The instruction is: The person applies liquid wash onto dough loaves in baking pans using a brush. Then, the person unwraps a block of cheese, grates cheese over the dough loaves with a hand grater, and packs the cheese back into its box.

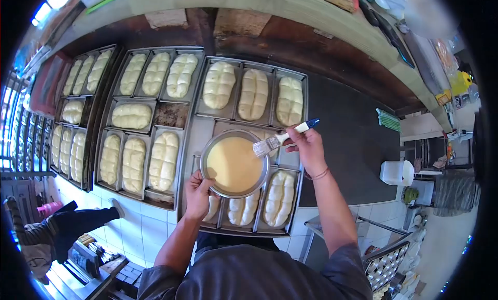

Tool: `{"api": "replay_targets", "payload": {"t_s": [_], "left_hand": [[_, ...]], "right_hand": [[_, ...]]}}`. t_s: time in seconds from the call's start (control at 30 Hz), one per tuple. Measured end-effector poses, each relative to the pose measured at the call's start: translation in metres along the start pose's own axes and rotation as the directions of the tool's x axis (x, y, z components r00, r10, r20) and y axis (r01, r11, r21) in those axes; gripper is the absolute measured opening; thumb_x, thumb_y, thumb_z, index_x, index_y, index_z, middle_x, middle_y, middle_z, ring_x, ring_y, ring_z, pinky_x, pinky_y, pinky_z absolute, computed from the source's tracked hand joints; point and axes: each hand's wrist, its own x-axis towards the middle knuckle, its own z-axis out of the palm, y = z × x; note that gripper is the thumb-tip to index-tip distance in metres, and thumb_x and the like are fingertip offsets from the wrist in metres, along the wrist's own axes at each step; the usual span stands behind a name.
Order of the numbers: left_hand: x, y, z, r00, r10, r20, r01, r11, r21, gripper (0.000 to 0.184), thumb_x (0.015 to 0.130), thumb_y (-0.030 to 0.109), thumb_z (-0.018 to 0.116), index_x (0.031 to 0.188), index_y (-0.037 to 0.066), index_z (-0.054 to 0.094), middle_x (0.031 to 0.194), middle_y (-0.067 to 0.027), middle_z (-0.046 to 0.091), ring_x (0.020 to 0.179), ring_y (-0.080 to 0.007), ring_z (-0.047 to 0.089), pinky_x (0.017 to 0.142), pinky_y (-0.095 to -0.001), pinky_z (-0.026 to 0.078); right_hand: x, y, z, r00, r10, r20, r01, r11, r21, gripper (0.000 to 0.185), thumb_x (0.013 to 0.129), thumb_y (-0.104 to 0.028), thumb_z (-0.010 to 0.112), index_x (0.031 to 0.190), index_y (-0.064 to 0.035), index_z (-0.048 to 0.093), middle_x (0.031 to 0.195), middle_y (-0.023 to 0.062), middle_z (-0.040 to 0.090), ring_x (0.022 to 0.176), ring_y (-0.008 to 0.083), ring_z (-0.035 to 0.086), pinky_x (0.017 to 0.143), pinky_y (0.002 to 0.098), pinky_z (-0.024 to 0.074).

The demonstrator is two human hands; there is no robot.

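Observation:
My left hand (197, 194) grips the rim of a metal bowl (266, 176) at its lower left. Pale yellow liquid (233, 165), which looks like egg wash, fills much of the bowl. Between the fingers of my right hand (308, 147) is a pastry brush (284, 137) with a white and blue handle. Its bristles point left, over the bowl's right rim; whether they touch the liquid I cannot tell. Beneath the bowl lies a divided baking tray (201, 139) of segmented dough loaves (280, 199). The bowl hides part of the tray and some loaves.
Left of the bowl, a second tray (179, 160) and a third tray (89, 144) hold more loaves. A white plastic container (397, 173) stands at the dark worktop's right end, with a green cloth (388, 120) farther back. Another person (78, 225) is at the lower left.

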Motion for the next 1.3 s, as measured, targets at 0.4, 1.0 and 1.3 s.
{"api": "replay_targets", "payload": {"t_s": [0.4,1.0,1.3], "left_hand": [[-0.008,-0.040,0.092,0.978,0.019,-0.206,-0.036,0.996,-0.082,0.006,0.083,-0.001,0.056,0.087,0.003,0.058,0.075,-0.0064,0.064,0.055,-0.0119,0.062,0.045,-0.0237,0.052],[-0.023,-0.042,0.109,0.943,0.059,-0.328,-0.091,0.992,-0.083,0.009,0.081,-0.001,0.054,0.089,0.002,0.058,0.078,-0.0079,0.065,0.056,-0.0140,0.063,0.042,-0.0247,0.053],[-0.030,-0.043,0.083,0.959,0.044,-0.280,-0.079,0.990,-0.115,0.014,0.082,-0.001,0.053,0.094,0.001,0.059,0.081,-0.0091,0.066,0.055,-0.0137,0.062,0.042,-0.0230,0.050]], "right_hand": [[0.198,0.051,-0.115,0.973,-0.230,0.020,0.217,0.882,-0.418,0.018,0.095,-0.022,0.060,0.098,-0.0061,0.067,0.085,0.0047,0.068,0.081,0.0130,0.066,0.065,0.0277,0.0544],[0.232,0.041,-0.155,0.975,-0.187,0.122,0.221,0.880,-0.420,0.012,0.093,-0.013,0.062,0.099,-0.0040,0.067,0.088,0.0083,0.069,0.077,0.0188,0.068,0.066,0.0288,0.0531],[0.083,0.070,-0.116,0.670,-0.639,0.378,0.678,0.317,-0.664,0.016,0.081,-0.005,0.061,0.093,-0.0115,0.068,0.101,0.0041,0.067,0.090,0.0271,0.066,0.073,0.0385,0.0548]]}}
